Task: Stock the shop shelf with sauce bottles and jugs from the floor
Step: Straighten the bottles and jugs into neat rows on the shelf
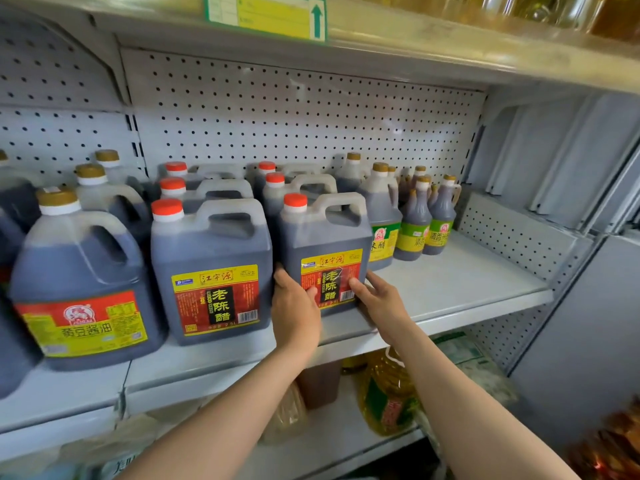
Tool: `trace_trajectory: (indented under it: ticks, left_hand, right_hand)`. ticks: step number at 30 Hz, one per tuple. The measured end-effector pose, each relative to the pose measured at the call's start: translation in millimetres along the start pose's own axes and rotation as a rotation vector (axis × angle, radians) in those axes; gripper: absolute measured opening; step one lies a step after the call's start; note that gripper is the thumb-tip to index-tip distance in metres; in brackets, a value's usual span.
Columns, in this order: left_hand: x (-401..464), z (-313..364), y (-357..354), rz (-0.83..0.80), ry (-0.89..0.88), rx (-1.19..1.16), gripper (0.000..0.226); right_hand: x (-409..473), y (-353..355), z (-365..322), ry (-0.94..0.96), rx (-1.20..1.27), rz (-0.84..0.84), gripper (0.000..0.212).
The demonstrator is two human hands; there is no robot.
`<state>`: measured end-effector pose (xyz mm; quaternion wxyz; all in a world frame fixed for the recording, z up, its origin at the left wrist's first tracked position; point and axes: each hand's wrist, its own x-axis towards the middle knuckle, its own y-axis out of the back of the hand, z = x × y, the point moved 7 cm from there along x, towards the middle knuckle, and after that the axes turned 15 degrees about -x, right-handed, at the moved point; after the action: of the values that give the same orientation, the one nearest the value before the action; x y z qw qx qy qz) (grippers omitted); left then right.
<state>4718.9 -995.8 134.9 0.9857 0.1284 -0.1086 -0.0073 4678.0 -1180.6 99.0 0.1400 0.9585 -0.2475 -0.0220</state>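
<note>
Jug [325, 251]: translucent matt plastic with a glossy printed label and smooth red cap; beneath it, shelf [467, 282]: smooth painted metal, satin grey-white; behind it, back panel [294, 112]: perforated painted metal, matt.

The red-capped jug [211, 268] and its neighbour jug [325, 251] read 老陈醋 (2.5L); the gold-capped jug [79, 289] reads 黄豆酱油.

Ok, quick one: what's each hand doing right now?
Left hand: holding the lower left corner of the red-capped vinegar jug, thumb on its label.
Right hand: holding the same jug's lower right corner.
</note>
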Motion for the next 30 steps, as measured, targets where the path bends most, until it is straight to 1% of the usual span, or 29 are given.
trace_trajectory:
  ticks: [2,4,5,7,8,10,11,12,14,17,18,19,20,21,23,25,27,30]
  left_hand:
    - [-1,9,4,-0.021,-0.008,-0.072,0.074]
    - [2,34,14,-0.039,-0.086,-0.146,0.081]
    - [6,51,21,-0.037,-0.133,-0.176,0.081]
    - [25,83,33,-0.029,-0.204,-0.206,0.074]
    - [38,97,35,-0.039,-0.233,-0.202,0.070]
    - [66,119,36,-0.056,-0.263,-0.170,0.064]
    - [81,128,34,-0.066,-0.252,-0.140,0.061]
    - [94,134,32,-0.084,-0.220,-0.092,0.059]
    - [116,139,24,-0.145,-0.080,-0.003,0.066]
    - [133,138,14,-0.235,0.139,-0.006,0.074]
    - [135,138,13,-0.237,0.175,-0.019,0.075]
    - [137,136,12,-0.234,0.199,-0.028,0.076]
    - [139,135,10,-0.234,0.211,-0.039,0.077]
    - [139,135,8,-0.243,0.213,-0.046,0.077]
    - [139,131,4,-0.260,0.220,-0.038,0.077]
    - [144,127,2,-0.244,0.240,-0.040,0.082]
    - [144,124,3,-0.225,0.260,-0.046,0.087]
    - [145,124,-2,-0.246,0.278,-0.043,0.087]
  right_hand:
    - [5,5,1,-0.001,0.016,-0.019,0.043]
    - [16,22,-10,-0.013,0.080,0.043,0.051]
    - [22,33,-22,-0.001,0.091,0.084,0.054]
    - [37,50,-54,0.031,0.058,0.124,0.045]
    - [44,55,-71,0.049,0.028,0.124,0.045]
    - [53,53,-107,0.097,-0.049,0.061,0.057]
    - [54,48,-122,0.117,-0.083,0.004,0.065]
    - [60,43,-132,0.139,-0.109,-0.043,0.067]
    - [68,37,-145,0.158,-0.141,-0.097,0.056]
    - [77,29,-147,0.125,-0.092,-0.185,0.048]
    - [75,28,-149,0.121,-0.082,-0.175,0.039]
    - [70,32,-154,0.152,-0.068,-0.138,0.023]
    - [65,37,-157,0.158,-0.033,-0.092,0.012]
    - [46,36,-171,0.148,-0.002,-0.064,0.015]
    - [33,35,-177,0.137,0.005,-0.076,0.035]
    - [71,35,-149,0.128,0.046,-0.114,0.048]
    - [90,29,-138,0.136,0.008,-0.186,0.061]
    - [102,26,-131,0.136,-0.070,-0.204,0.079]
